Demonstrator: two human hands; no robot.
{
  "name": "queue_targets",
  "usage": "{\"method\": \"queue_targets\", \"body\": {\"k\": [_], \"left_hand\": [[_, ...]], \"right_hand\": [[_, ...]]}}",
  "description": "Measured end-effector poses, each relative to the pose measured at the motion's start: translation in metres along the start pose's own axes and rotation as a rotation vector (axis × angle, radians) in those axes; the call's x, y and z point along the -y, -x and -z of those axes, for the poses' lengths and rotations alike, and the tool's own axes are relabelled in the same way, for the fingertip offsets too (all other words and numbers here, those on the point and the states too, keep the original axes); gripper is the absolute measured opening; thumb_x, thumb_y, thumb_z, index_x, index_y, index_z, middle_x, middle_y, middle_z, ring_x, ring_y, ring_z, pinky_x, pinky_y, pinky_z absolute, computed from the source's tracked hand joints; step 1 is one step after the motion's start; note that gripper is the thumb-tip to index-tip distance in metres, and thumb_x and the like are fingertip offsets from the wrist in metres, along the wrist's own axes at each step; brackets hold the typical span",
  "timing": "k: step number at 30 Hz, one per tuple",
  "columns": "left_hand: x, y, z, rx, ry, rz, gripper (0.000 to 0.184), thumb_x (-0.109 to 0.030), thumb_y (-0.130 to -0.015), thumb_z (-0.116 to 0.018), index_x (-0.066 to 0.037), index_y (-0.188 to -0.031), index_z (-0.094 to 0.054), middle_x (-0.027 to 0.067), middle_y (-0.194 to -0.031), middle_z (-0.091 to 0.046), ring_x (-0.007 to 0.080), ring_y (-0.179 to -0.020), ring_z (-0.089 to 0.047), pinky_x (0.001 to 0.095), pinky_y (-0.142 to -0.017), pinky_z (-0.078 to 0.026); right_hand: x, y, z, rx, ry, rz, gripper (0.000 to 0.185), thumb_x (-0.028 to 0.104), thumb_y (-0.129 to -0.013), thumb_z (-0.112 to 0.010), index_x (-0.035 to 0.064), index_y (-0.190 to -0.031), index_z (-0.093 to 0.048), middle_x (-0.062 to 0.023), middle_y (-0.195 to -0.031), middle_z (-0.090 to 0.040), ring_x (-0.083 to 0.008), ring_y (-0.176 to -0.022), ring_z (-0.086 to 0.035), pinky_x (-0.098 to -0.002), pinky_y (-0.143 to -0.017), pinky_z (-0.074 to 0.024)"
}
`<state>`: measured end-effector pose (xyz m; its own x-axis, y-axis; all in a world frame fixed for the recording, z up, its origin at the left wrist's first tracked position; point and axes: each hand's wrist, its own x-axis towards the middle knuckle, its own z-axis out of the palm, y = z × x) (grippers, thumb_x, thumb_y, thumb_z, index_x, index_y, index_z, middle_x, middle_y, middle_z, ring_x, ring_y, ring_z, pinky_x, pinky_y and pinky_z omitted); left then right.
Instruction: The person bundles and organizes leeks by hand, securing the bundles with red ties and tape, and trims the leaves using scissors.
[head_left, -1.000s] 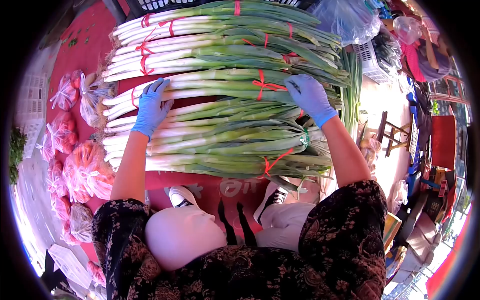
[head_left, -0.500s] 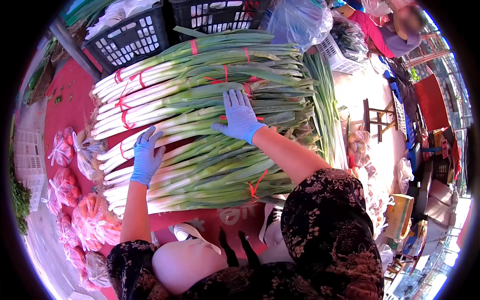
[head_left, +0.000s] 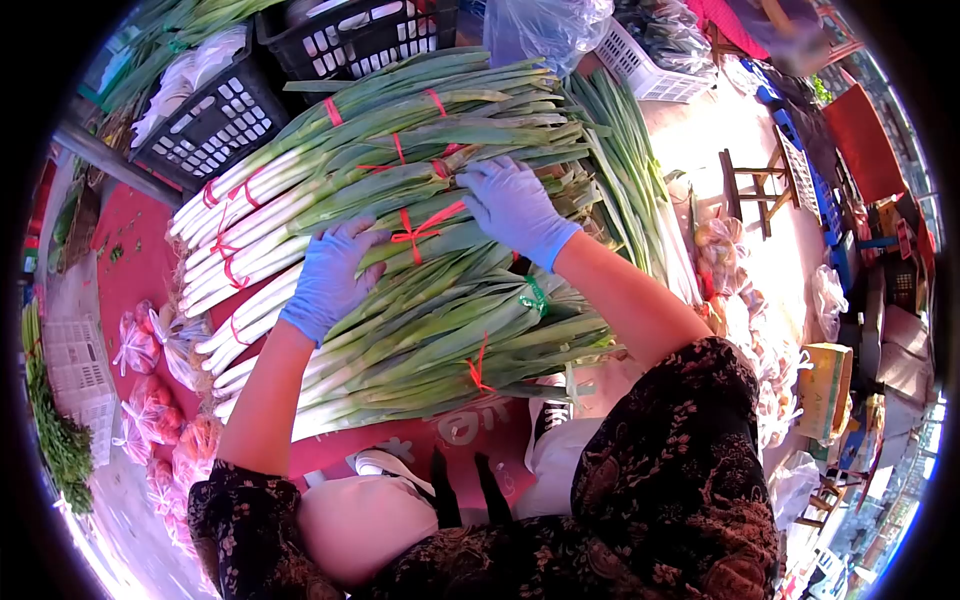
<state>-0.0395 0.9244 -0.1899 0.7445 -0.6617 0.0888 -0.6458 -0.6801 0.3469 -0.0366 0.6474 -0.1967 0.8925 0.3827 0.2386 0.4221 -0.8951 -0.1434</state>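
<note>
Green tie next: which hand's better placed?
Right, I'd say. The right hand is over the leafy side of the leeks, nearer the green tie. The left hand is farther off, toward the white ends.

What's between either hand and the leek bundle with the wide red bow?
Nothing visible beyond the blue gloves. The left hand is over the leek bundle's stalks, the right hand at its leafy end, past the red bow. Undersides are hidden.
</note>
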Motion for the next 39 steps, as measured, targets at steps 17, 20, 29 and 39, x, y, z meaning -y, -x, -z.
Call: {"method": "queue_targets", "body": {"k": [17,20,29,39], "left_hand": [[-0.002,-0.123,-0.103,-0.287,-0.071,0.12,0.048,-0.027,-0.08,-0.061,-0.023,-0.126,-0.049,0.0105,-0.127,-0.049,0.0272,-0.117,-0.046,0.0425,-0.097,-0.031],[0.007,-0.131,-0.122,-0.367,-0.125,0.109,0.04,-0.025,-0.077,-0.062,-0.026,-0.117,-0.058,0.0066,-0.12,-0.056,0.0232,-0.113,-0.051,0.0418,-0.094,-0.033],[0.044,-0.142,-0.165,-0.31,-0.377,0.255,0.033,-0.017,-0.075,-0.062,-0.01,-0.107,-0.06,0.0055,-0.104,-0.064,0.021,-0.094,-0.06,0.0361,-0.086,-0.04],[-0.058,-0.151,-0.106,-0.303,0.315,-0.015,0.042,-0.018,-0.078,-0.063,-0.002,-0.116,-0.054,0.0138,-0.116,-0.056,0.0279,-0.104,-0.055,0.0357,-0.093,-0.04]], "right_hand": [[-0.045,-0.027,-0.052,-0.005,-0.228,-0.143,0.018,0.023,-0.078,-0.056,0.0116,-0.091,-0.06,-0.0162,-0.089,-0.055,-0.0328,-0.083,-0.058,-0.0431,-0.071,-0.0488],[-0.034,-0.023,-0.056,-0.111,-0.361,-0.145,0.02,0.022,-0.077,-0.053,0.0105,-0.093,-0.058,-0.016,-0.094,-0.054,-0.0335,-0.083,-0.058,-0.0441,-0.071,-0.0488],[-0.006,-0.035,-0.053,-0.288,-1.427,-0.181,0.016,0.013,-0.081,-0.048,-0.0009,-0.085,-0.055,-0.0156,-0.071,-0.057,-0.0243,-0.069,-0.057,-0.0322,-0.067,-0.046],[-0.052,0.026,0.011,-0.526,-1.076,-0.352,0.02,0.009,-0.088,-0.05,0.001,-0.105,-0.055,-0.0093,-0.074,-0.057,-0.0139,-0.067,-0.056,-0.0285,-0.062,-0.0458]]}}
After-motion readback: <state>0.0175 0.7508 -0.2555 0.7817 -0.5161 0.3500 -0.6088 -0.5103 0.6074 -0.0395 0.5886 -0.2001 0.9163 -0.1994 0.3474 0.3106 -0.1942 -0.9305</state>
